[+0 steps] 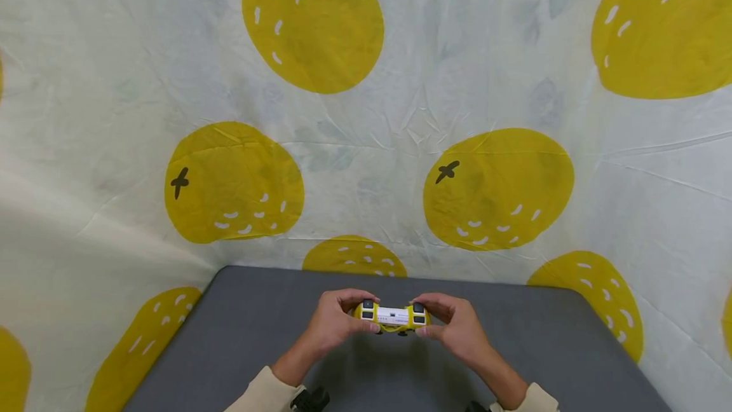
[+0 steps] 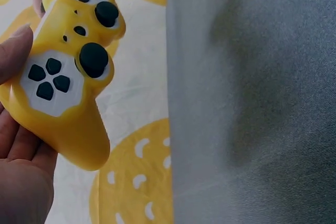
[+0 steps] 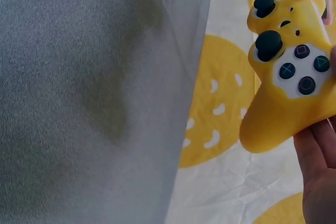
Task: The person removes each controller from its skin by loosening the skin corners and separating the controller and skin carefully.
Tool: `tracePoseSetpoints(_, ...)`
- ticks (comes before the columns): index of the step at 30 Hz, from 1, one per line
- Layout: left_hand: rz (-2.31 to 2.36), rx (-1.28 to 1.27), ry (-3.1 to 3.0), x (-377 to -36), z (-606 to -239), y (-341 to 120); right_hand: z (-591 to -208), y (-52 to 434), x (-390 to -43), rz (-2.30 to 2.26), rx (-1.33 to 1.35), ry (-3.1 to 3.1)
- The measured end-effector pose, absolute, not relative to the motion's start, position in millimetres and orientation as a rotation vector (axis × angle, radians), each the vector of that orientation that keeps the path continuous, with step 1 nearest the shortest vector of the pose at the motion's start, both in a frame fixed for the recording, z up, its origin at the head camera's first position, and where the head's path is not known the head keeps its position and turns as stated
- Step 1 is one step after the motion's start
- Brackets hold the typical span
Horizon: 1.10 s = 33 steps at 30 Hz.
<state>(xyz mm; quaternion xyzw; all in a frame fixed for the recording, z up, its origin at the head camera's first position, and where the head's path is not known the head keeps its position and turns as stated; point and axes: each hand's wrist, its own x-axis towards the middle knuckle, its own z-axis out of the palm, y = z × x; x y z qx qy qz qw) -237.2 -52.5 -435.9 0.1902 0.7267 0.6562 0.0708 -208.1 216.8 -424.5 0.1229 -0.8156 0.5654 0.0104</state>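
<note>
Game controller (image 1: 393, 317), yellow shell with white button panels and black sticks: I log it held between both hands above the grey table (image 1: 240, 336), clear of the surface as far as the head view shows. Left hand (image 1: 332, 322) has its fingers curled around the left grip horn; in the left wrist view the horn lies across the palm with the D-pad (image 2: 48, 81) just above the fingers. Right hand (image 1: 454, 326) wraps the right horn the same way, palm under it, the four face buttons (image 3: 301, 67) just inboard of the fingertips. Both hands gripping, then, neither slack. The body spans the gap between the two hands, its shoulder-button edge turned away from me, toward the fruit-print cloth (image 1: 492, 119) beyond the table. Handling judgement: a rigid plastic shell, light, smooth and perhaps a little slippery; it should tolerate a firm hold. Best purchase is on the two horns, as now. I would avoid loading the two analog sticks (image 2: 94, 59), which protrude and look like the weakest parts.
</note>
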Motion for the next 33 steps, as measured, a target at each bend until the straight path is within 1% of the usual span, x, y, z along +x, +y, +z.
tracePoseSetpoints(6, 1.966, 0.585, 2.197, -236, -439, -51, -427, 218, -206, 1.700, 0.461, -2.614)
tracePoseSetpoints(18, 1.870, 0.655, 2.227, -235, -434, -54, -432, 207, -199, 1.585, 0.363, -2.543)
tracePoseSetpoints(28, 1.726, 0.748, 2.393, -234, -434, -57, -440, 206, -194, 1.288, 0.461, -2.436)
tracePoseSetpoints(33, 1.668, 0.773, 2.497, -232, -436, -56, -445, 208, -191, 1.191, 0.561, -2.322)
